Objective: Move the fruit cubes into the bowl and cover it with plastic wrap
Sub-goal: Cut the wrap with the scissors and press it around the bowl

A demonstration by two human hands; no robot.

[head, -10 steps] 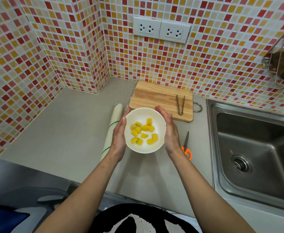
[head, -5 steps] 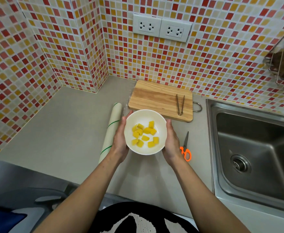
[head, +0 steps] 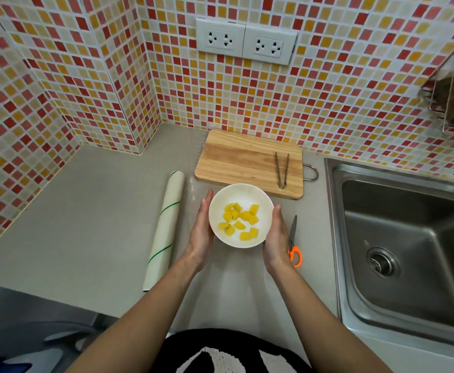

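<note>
A white bowl stands on the grey counter just in front of the cutting board, with several yellow fruit cubes inside. My left hand lies flat against the bowl's left side, fingers straight and pointing away from me. On the opposite side, my right hand presses against the bowl in the same way. A faint clear film shows on the counter at the bowl's far left; I cannot tell whether it spans the bowl. The roll of plastic wrap lies left of my left hand.
A wooden cutting board with metal tongs on it sits behind the bowl. Orange-handled scissors lie right beside my right hand. A steel sink fills the right side. Tiled walls close off the back and left.
Both hands have slid from the bowl's far rim back toward me along its sides. The bowl has stayed in place.
</note>
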